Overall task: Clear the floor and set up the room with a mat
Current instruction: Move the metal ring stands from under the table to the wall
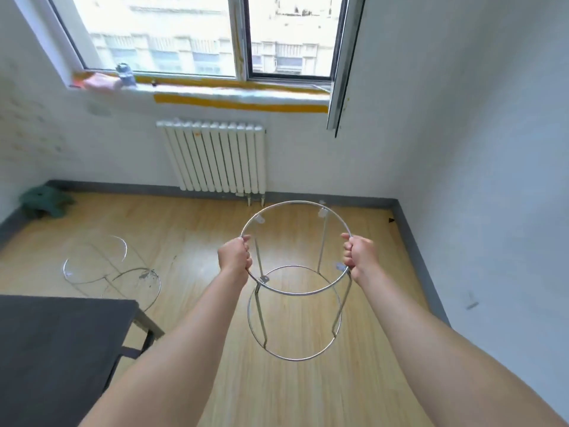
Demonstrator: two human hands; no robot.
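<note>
A wire stand (295, 294) is held clear of the wooden floor (200, 235) by its top ring, gripped on opposite sides so that it hangs level and upright. The left hand (235, 257) is curled tightly round the wire on one side, and the right hand (360, 257) likewise on the other. The likely purpose is to carry it out of the open floor space where a mat would be laid, though no mat is in view. A second stand (92, 260) appears to lie on its side near the dark table (55, 349). The held stand is an open cage with nothing in it. A bottle (125, 74) is seen on the windowsill (240, 95), its contents too blurred to tell.
</note>
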